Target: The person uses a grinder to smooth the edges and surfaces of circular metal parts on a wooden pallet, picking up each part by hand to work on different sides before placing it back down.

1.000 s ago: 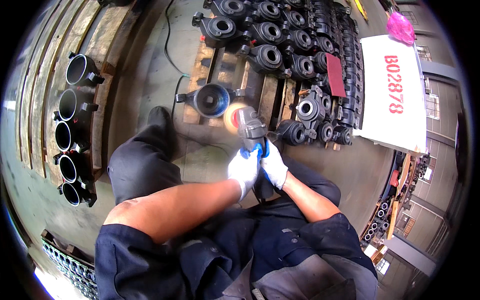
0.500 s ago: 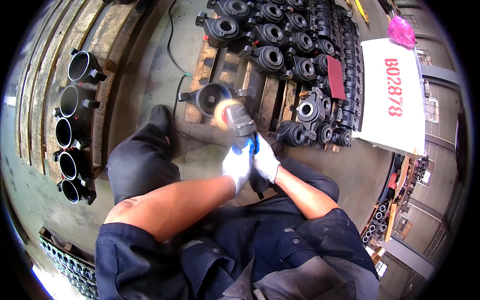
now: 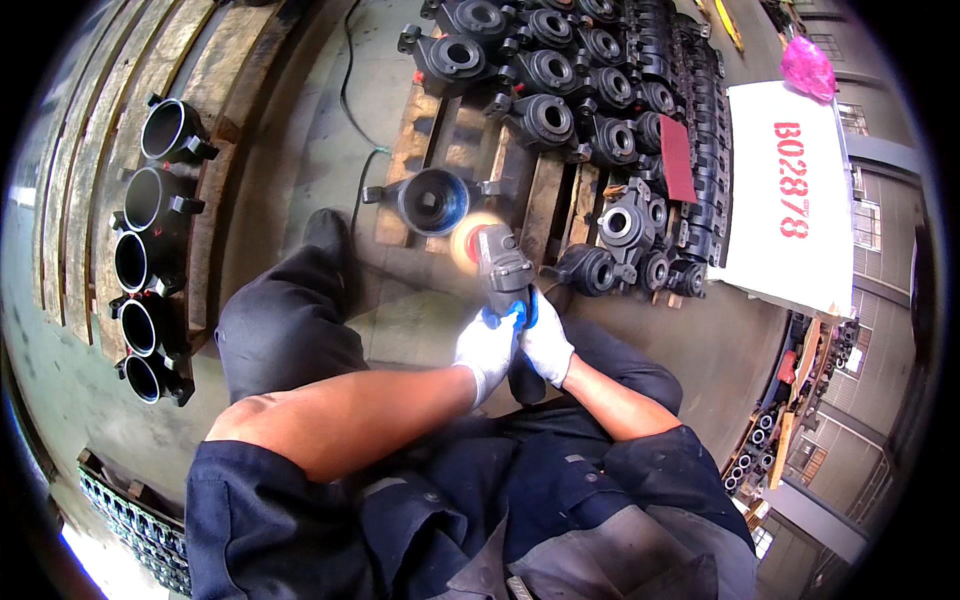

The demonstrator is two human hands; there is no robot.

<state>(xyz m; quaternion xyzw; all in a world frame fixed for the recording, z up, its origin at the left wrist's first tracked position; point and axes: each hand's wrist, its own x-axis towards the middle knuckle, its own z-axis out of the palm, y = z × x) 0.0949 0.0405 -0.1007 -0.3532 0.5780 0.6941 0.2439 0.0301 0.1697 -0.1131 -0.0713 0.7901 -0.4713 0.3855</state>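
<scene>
Gloved left hand (image 3: 484, 350) and right hand (image 3: 547, 342) are gripping the angle grinder (image 3: 504, 266), fingers wrapped closed; its blurred disc (image 3: 467, 243) is sitting beside a black cast housing (image 3: 410, 206).

White gloves (image 3: 483, 350) with blue patches; dark-grey grinder (image 3: 503, 267); orange-tan disc (image 3: 463, 243), red-centred; black casting (image 3: 446, 203), bluish inside; maroon sheet (image 3: 677, 160)

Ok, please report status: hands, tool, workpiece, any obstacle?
Left hand, right hand gripping grinder. Disc blurred near round casting, contact unclear. Dark cable on floor beside pallet.
</scene>
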